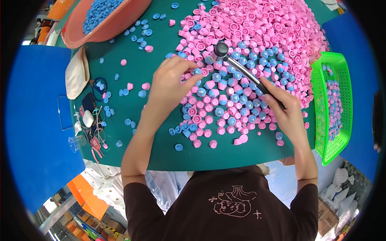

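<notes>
My right hand (283,110) is wrapped round the black grip of a small hammer (242,69) with a metal shaft. Its round black head is raised over the pile, close to my left hand (173,78). Between left thumb and fingertips I pinch a small blue cap (196,72); whether a pink cup is under it is hard to see. Around both hands lie many small pink cups (241,24), heaped toward the far right. Several cups nearer me carry blue caps (235,98) on top.
A salmon-coloured basin (132,16) of blue pieces stands at the far left. On the right edge sits a green basket (319,100) with pink and blue pieces. Loose blue caps (179,147), a cream pouch (77,74), pink-handled pliers (95,146) and a clear cup (76,143) lie about.
</notes>
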The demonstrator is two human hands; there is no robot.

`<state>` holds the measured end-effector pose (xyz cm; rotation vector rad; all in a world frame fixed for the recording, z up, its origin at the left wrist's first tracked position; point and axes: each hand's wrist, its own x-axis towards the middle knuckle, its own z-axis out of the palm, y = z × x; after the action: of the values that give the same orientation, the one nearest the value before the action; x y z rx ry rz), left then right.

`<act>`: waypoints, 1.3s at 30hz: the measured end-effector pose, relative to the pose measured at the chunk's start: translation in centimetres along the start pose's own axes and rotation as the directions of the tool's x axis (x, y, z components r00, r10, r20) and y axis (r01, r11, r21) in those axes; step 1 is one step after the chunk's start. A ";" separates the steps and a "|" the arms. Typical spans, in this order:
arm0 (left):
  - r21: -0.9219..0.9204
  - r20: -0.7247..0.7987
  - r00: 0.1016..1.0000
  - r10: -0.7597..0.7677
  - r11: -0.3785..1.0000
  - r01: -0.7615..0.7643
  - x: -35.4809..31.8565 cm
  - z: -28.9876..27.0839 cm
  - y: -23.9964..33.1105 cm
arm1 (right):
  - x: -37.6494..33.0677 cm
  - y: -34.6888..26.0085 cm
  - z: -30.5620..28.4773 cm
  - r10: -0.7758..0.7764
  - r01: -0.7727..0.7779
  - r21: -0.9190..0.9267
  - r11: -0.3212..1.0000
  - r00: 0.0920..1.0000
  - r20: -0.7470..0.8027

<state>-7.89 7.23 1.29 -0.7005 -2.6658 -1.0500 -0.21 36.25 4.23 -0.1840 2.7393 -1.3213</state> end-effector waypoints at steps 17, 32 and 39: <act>0.055 -0.036 0.992 -0.119 0.991 0.121 0.2 -1.4 0.8 | -1.3 -1.1 0.3 -0.154 0.152 -0.137 0.979 0.988 -0.006; 0.462 -0.131 0.979 -0.154 0.865 0.198 -7.7 -7.0 -6.9 | 0.5 -1.3 1.4 -0.078 0.078 -0.029 0.997 0.997 0.001; 0.375 -0.346 0.924 -0.165 0.878 0.297 -4.7 -8.0 -9.4 | 0.9 -1.4 1.6 -0.107 0.107 0.003 0.994 0.994 0.004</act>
<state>-8.38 -5.96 -0.05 -0.1164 -2.6052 -0.5291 -0.74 34.05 4.29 -0.3372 2.7588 -1.3486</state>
